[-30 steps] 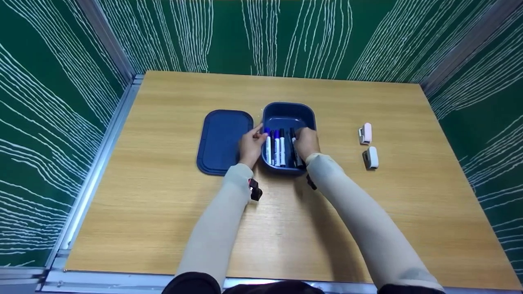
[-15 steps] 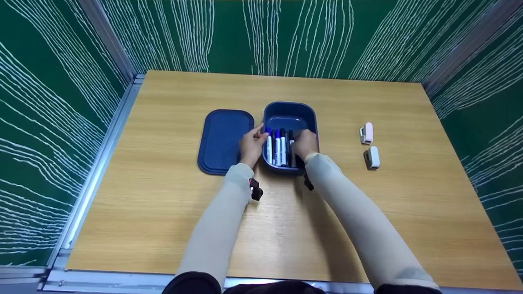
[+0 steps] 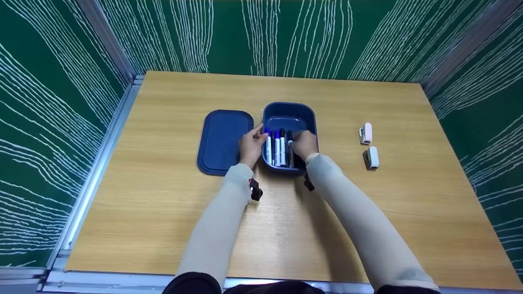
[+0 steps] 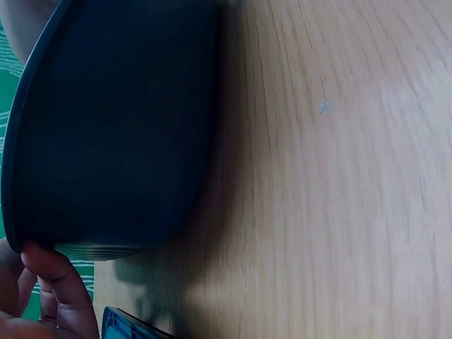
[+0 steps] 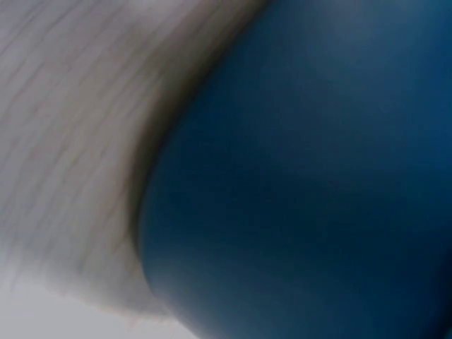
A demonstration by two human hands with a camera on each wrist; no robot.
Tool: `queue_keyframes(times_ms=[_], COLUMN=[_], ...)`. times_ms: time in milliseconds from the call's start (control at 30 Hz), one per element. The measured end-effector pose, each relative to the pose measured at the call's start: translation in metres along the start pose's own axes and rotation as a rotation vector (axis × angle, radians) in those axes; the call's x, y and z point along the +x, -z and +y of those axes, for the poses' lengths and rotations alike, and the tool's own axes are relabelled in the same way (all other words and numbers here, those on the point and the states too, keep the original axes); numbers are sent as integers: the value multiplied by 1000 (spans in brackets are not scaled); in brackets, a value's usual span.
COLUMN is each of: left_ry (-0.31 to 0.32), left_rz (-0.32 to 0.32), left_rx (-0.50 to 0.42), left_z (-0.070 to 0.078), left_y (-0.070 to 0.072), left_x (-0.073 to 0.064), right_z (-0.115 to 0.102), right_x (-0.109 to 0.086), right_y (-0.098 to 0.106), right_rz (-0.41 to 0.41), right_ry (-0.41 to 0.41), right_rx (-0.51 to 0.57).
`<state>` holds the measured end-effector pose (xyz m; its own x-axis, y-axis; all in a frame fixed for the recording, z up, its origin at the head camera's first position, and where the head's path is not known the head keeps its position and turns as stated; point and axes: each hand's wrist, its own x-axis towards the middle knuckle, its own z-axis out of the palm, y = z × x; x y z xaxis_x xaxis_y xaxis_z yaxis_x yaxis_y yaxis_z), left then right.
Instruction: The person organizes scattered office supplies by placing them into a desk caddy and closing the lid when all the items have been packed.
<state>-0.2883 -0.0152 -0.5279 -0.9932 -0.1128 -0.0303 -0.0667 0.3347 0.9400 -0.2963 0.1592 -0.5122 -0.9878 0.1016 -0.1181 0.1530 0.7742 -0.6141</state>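
A dark blue plastic box [image 3: 289, 122], its lid off, stands mid-table with several markers [image 3: 277, 148] lying side by side in its near part. Their caps are blue or black. My left hand [image 3: 250, 147] pinches the box's left rim; in the left wrist view its fingers [image 4: 60, 282] are at the rim's corner. Inside the box on the right, my right hand [image 3: 305, 145] has curled fingers at the rightmost marker [image 3: 291, 157], with the fingertips partly hidden. The right wrist view holds mostly the blurred outer wall of the box [image 5: 296, 176].
The matching blue lid [image 3: 222, 141] lies flat on the wooden table [image 3: 163, 204], left of the box and beside my left hand. Two small staplers, one pink [image 3: 367, 133] and one white [image 3: 372, 157], stand to the right. Green panels [image 3: 229, 36] enclose the back and sides.
My right hand has shifted slightly left inside the box, and the rightmost marker has moved from a slant to lie alongside the others. The left hand stays at the rim.
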Motion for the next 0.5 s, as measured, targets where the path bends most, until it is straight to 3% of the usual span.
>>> queue_keyframes(times_ms=[300, 500], left_ry=[-13, -5], left_rz=[1, 6], left_rx=[5, 5], left_z=[-1, -1], left_y=[-2, -1], left_x=[0, 1], right_z=[-6, 1], right_x=[2, 9], right_y=[19, 55], right_rz=[-48, 30], right_ry=[-18, 25], right_rx=[62, 100])
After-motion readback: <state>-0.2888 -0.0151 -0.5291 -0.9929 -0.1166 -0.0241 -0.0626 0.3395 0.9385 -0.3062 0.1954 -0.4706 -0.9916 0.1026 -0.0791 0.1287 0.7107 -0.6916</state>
